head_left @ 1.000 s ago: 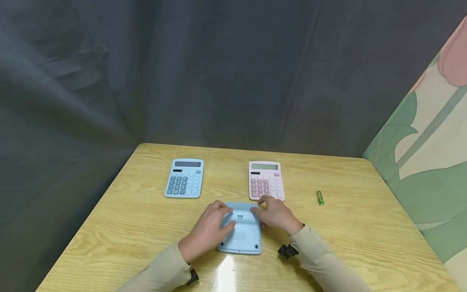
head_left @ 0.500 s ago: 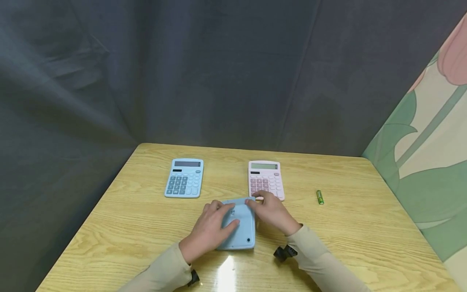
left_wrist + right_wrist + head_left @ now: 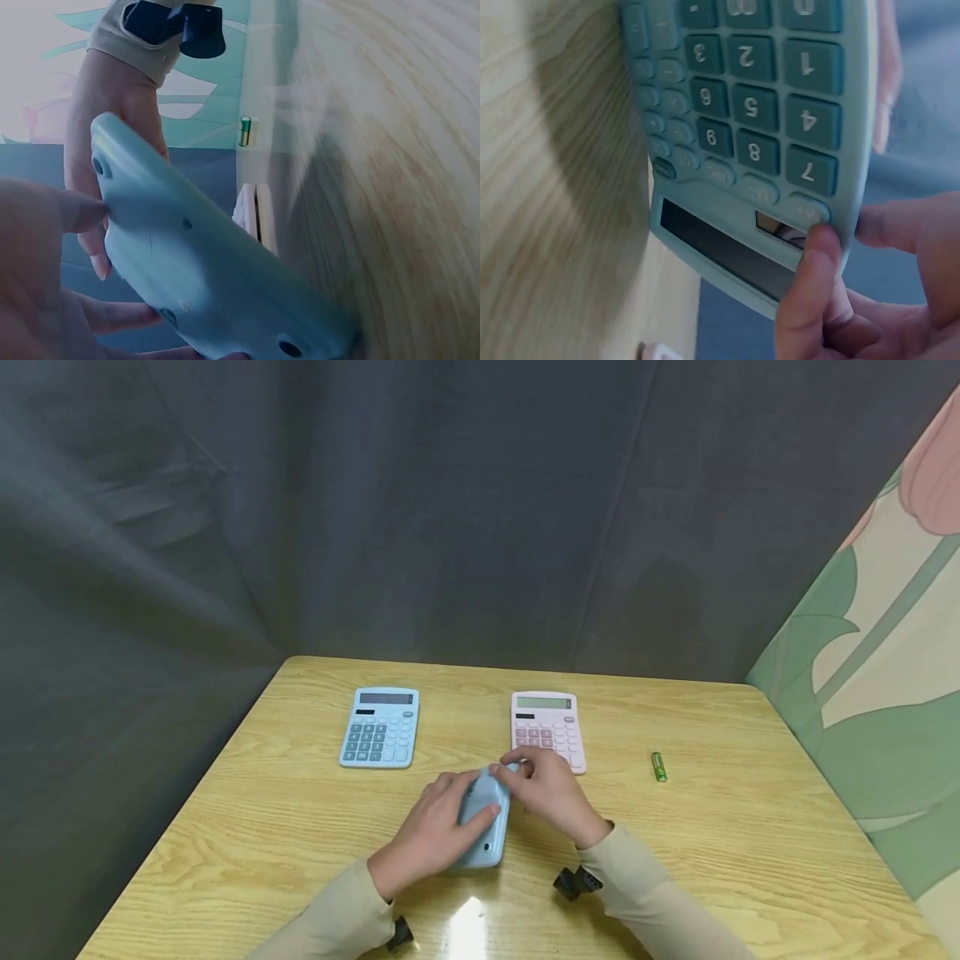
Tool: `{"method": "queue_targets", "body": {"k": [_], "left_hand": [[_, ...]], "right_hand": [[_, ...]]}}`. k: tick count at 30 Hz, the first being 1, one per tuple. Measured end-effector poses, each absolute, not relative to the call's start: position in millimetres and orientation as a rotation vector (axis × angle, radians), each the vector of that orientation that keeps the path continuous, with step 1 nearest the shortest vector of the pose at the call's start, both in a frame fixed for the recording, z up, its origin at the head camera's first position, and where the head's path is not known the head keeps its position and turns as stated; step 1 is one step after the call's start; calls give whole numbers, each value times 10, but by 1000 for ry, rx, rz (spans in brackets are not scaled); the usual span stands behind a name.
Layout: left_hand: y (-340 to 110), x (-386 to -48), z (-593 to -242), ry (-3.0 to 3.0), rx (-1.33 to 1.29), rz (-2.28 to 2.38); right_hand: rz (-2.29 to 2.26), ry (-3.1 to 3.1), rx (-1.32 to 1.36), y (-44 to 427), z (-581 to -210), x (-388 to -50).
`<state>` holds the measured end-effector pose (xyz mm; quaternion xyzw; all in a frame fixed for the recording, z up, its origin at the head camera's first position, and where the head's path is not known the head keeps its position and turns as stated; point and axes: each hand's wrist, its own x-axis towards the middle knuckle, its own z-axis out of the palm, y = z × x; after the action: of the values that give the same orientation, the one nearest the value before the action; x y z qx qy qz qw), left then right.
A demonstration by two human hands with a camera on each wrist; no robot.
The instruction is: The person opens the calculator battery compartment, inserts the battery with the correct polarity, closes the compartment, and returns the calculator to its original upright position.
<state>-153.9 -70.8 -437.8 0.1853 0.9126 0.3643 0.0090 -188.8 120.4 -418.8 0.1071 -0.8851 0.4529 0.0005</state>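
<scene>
A light blue calculator point(image 3: 487, 827) stands tilted on the table, its right side raised and its back turned toward the left hand. Thumb and fingers of the left hand point(image 3: 435, 827) touch that back, spread apart, as the left wrist view also shows. Near the top right corner, the right hand point(image 3: 551, 793) pinches the calculator's edge, with a finger over the front beside the small solar panel point(image 3: 780, 229). The number keys point(image 3: 754, 105) and dark display point(image 3: 720, 244) face the right wrist camera. Part of the back lies hidden under the left hand.
Behind to the left lies another blue calculator point(image 3: 379, 727), face up. A pink calculator point(image 3: 546, 714) lies behind the right hand, which partly covers it. One green battery point(image 3: 658, 767) rests at the right on the wooden table point(image 3: 750, 827).
The held calculator has gone from lying face down to tilted, its right side lifted and turned leftward. The right hand has moved left and slightly up with it; the left hand barely moved.
</scene>
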Motion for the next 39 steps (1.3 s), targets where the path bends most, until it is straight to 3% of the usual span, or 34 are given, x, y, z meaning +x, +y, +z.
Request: {"method": "queue_targets", "body": {"k": [9, 25, 33, 39], "left_hand": [[-691, -1553, -4310, 2806, 547, 1189], [-822, -1685, -4411, 2100, 384, 1858], [-946, -1757, -4442, 2342, 89, 1796], [-1039, -1846, -4594, 2373, -52, 1755]], "right_hand": [[1214, -2692, 561, 1113, -4138, -1826], [1127, -2662, 770, 924, -4124, -1762], [1173, -2773, 887, 964, -4164, -1789], [905, -2913, 662, 1034, -4241, -1743]]}}
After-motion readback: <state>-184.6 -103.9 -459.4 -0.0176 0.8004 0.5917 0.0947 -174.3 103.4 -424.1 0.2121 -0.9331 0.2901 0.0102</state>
